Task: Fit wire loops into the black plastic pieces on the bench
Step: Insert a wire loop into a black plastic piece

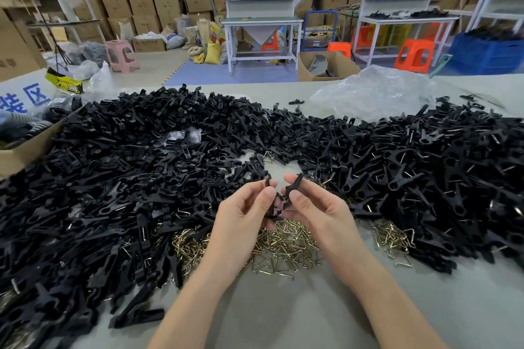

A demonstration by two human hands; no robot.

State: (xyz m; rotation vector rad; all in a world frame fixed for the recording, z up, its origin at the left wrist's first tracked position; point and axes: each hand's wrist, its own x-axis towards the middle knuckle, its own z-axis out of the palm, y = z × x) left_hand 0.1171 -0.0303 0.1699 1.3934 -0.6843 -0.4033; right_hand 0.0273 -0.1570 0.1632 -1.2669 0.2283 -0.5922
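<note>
My left hand (243,212) and my right hand (314,207) meet above the bench's middle, fingers curled. Between them they hold black plastic pieces (279,198); one prong sticks up by my left thumb, another by my right forefinger. Whether a wire loop sits in them is hidden by the fingers. Just below my hands lies a heap of brass-coloured wire loops (280,246). A big pile of loose black plastic pieces (127,167) covers the bench's left and centre. Another pile (431,173) on the right shows wire ends in many pieces.
A smaller clump of wire loops (392,238) lies right of my right wrist. A cardboard box (25,147) stands at the left edge and a crumpled plastic bag (374,91) at the back right. Bare bench surface (297,314) shows between my forearms.
</note>
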